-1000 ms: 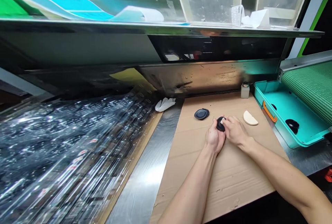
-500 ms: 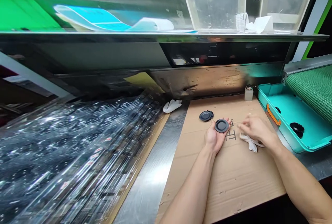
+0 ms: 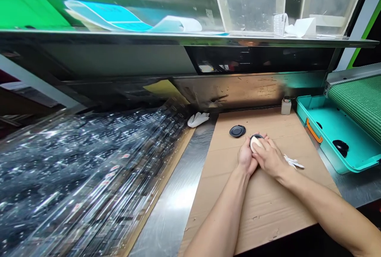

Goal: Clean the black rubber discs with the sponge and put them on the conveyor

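Note:
Over the cardboard, my left hand holds a round black cap from below, palm up. My right hand lies across it, fingers bent, pressing a cream-white cloth onto the cap's face. Most of the cap is hidden under the cloth and fingers. Behind my left hand, another round black cap lies on the cardboard, seemingly stacked on one more. A crumpled white cloth rests on the cardboard, partly behind my right wrist.
The cardboard sheet covers the metal bench. At right stands a teal bin with black parts, beside a green conveyor belt. A small bottle stands at the back. Clear plastic-wrapped trays fill the left.
My right hand has moved left from above the crumpled white cloth onto the cap in my left hand, bringing a cream-white cloth with it. My left hand has barely moved.

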